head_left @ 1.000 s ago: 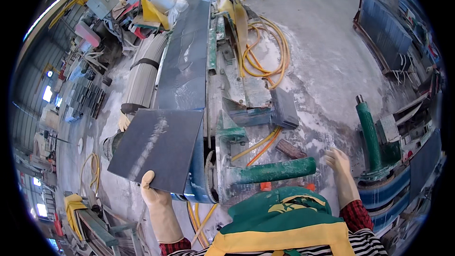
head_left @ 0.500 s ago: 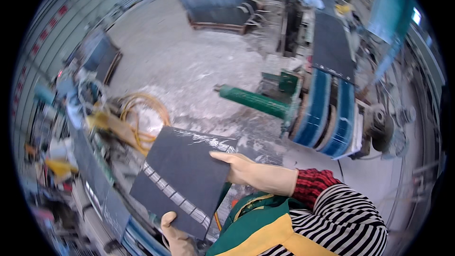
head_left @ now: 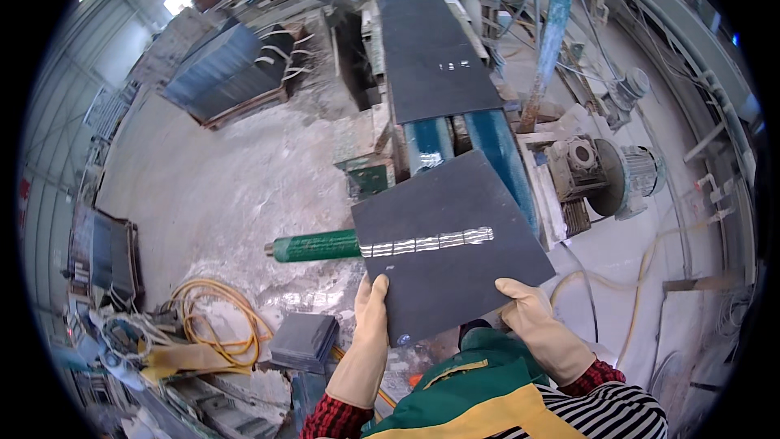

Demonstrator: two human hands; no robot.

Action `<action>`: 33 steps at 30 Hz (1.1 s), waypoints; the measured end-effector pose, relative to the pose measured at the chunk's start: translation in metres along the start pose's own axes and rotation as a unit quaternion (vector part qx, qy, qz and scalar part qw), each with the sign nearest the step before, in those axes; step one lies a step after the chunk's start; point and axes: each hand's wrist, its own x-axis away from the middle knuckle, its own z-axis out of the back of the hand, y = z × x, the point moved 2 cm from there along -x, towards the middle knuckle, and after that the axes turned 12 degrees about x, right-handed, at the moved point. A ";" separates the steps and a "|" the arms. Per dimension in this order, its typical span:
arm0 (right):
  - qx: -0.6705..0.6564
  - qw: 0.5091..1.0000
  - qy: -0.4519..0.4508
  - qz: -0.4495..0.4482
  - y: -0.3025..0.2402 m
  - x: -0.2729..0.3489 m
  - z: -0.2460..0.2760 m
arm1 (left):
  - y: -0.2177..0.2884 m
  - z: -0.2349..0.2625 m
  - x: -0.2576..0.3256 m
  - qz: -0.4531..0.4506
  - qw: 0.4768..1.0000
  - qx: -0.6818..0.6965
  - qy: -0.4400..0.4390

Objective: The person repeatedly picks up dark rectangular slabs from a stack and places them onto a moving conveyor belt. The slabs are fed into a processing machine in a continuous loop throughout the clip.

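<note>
Fingers of both gloved hands, left hand (head_left: 367,333), right hand (head_left: 540,325), pinching dark slab (head_left: 451,248) (wet streak across), dusty workshop floor (head_left: 236,187) below

One view only: head cam, fisheye, worn on person's head, looking steeply down and fwd. Near field: dark slab (head_left: 451,248) held close below lens, forearms entering from lower edge. Farther ahead: roller conveyor (head_left: 443,65) running away toward top. Concrete floor (head_left: 244,171) left. Straight edges bend near rim; black corners.
</note>
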 end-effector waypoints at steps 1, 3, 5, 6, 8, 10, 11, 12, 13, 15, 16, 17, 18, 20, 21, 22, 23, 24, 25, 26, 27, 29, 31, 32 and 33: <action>-0.033 0.999 0.004 0.018 -0.006 -0.006 0.004 | -0.005 -0.009 -0.017 -0.001 1.000 -0.012 -0.029; -0.058 0.997 0.018 0.052 -0.015 -0.026 0.019 | -0.008 -0.033 -0.045 -0.003 0.997 -0.070 -0.021; -0.072 0.995 0.034 0.066 -0.020 -0.046 0.033 | -0.009 -0.053 -0.065 0.007 0.994 -0.111 -0.015; -0.076 0.994 0.046 0.067 -0.022 -0.055 0.039 | -0.013 -0.057 -0.076 0.003 0.993 -0.116 -0.021; -0.085 0.992 0.068 0.068 -0.023 -0.071 0.047 | -0.015 -0.064 -0.096 0.010 0.992 -0.117 -0.041; -0.117 0.989 0.067 0.057 -0.020 -0.095 0.059 | -0.016 -0.070 -0.112 0.007 0.991 -0.123 -0.056; -0.132 0.988 0.066 0.051 -0.019 -0.102 0.059 | -0.015 -0.071 -0.120 0.000 0.990 -0.129 -0.060; -0.130 0.985 0.096 0.053 -0.019 -0.108 0.059 | -0.015 -0.073 -0.127 -0.006 0.989 -0.135 -0.064; -0.127 0.982 0.126 0.055 -0.019 -0.116 0.058 | -0.014 -0.075 -0.137 -0.003 0.988 -0.138 -0.070; -0.129 0.977 0.160 0.054 -0.020 -0.130 0.057 | -0.010 -0.080 -0.156 0.003 0.986 -0.144 -0.079; -0.135 0.976 0.163 0.050 -0.018 -0.141 0.059 | -0.008 -0.079 -0.169 0.004 0.984 -0.156 -0.086; -0.139 0.975 0.166 0.049 -0.021 -0.151 0.060 | -0.004 -0.086 -0.175 0.012 0.987 -0.145 -0.070; -0.173 0.963 0.200 0.044 -0.031 -0.154 0.047 | 0.000 -0.096 -0.179 0.019 0.990 -0.132 -0.055; -0.193 0.958 0.205 0.050 -0.029 -0.164 0.047 | -0.008 -0.078 -0.196 0.004 0.993 -0.113 -0.013; -0.204 0.955 0.208 0.054 -0.031 -0.169 0.048 | -0.010 -0.077 -0.186 0.042 0.993 -0.113 0.000; -0.209 0.957 0.195 0.058 -0.033 -0.168 0.048 | -0.015 -0.077 -0.169 0.080 0.990 -0.113 0.013; -0.218 0.958 0.177 0.062 -0.034 -0.167 0.047 | -0.016 -0.078 -0.149 0.115 0.986 -0.116 0.026; -0.229 0.958 0.161 0.063 -0.033 -0.167 0.045 | -0.016 -0.080 -0.132 0.150 0.980 -0.121 0.041; -0.229 0.960 0.154 0.056 -0.028 -0.170 0.048 | -0.018 -0.081 -0.124 0.187 0.973 -0.125 0.056; -0.223 0.962 0.148 0.052 -0.029 -0.172 0.053 | -0.025 -0.080 -0.129 0.158 0.974 -0.150 0.058; -0.218 0.964 0.143 0.047 -0.029 -0.175 0.055 | -0.024 -0.077 -0.134 0.159 0.972 -0.168 0.031; -0.222 0.963 0.137 0.060 -0.035 -0.177 0.046 | -0.019 -0.073 -0.141 0.161 0.966 -0.202 -0.025; -0.226 0.963 0.134 0.069 -0.043 -0.183 0.041 | -0.021 -0.084 -0.150 0.097 0.979 -0.176 -0.005; -0.229 0.962 0.133 0.070 -0.043 -0.190 0.042 | -0.019 -0.086 -0.156 0.091 0.980 -0.175 -0.006; -0.232 0.961 0.132 0.071 -0.043 -0.196 0.042 | -0.017 -0.088 -0.161 0.085 0.981 -0.174 -0.007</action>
